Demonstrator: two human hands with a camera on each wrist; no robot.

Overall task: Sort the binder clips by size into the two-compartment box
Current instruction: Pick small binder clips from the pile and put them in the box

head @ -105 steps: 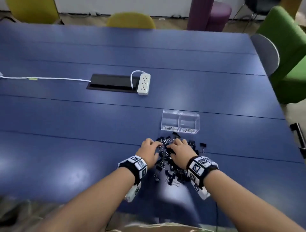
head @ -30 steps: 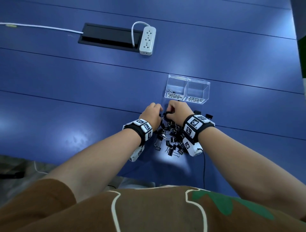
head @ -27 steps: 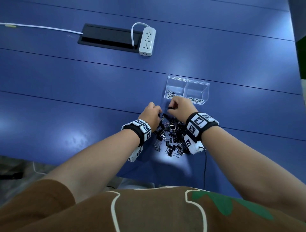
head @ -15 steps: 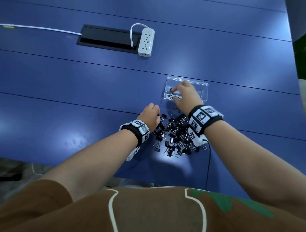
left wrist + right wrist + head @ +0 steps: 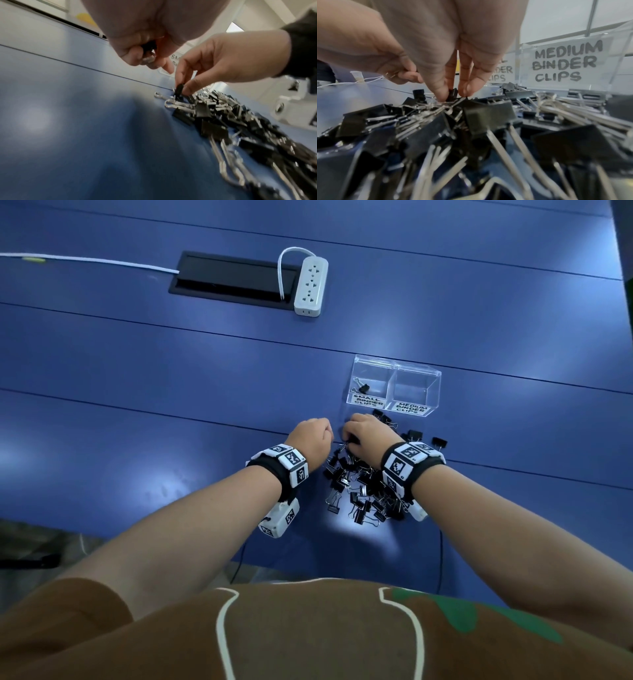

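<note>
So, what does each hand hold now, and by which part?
The right hand pinches a small clip by its black body. The left hand grips another clip; part hidden.

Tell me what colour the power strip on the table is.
White; the rectangular plastic power strip with its white cord shows best in the head view.

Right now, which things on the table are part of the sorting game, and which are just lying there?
Part of the job:
pile of clips
clear box
clip in the box
left hand, holding a clip
right hand, pinching a clip

Just lying about:
power strip
white cable
black hatch
</note>
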